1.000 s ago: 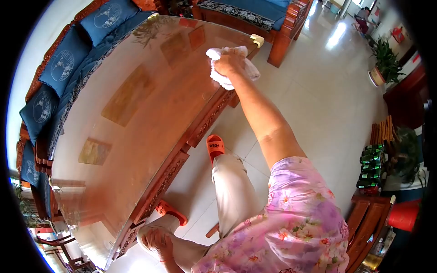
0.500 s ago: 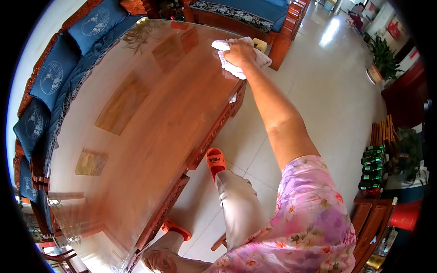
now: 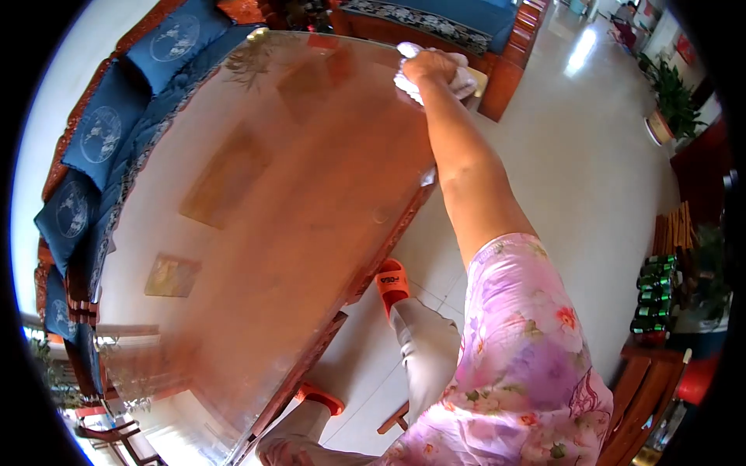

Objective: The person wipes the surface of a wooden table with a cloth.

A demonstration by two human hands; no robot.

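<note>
cloth (image 3: 410, 87) at the far right corner of the table (image 3: 311, 225), gripped by the curled right hand (image 3: 432, 67), should wipe best pressed flat with even strokes, though the left hand (image 3: 286, 450), blurred beyond the near edge, cannot be judged.

Left of the right hand (image 3: 430, 68): long carved red-brown wooden sofa with dark-blue upholstery (image 3: 169, 89); white wall (image 3: 78, 66) behind. Beyond the hand: red-brown wooden seat with blue padding (image 3: 458, 15). Right of the hand: pale glossy tiled floor (image 3: 559, 163), bright white light streak (image 3: 580, 53).
</note>
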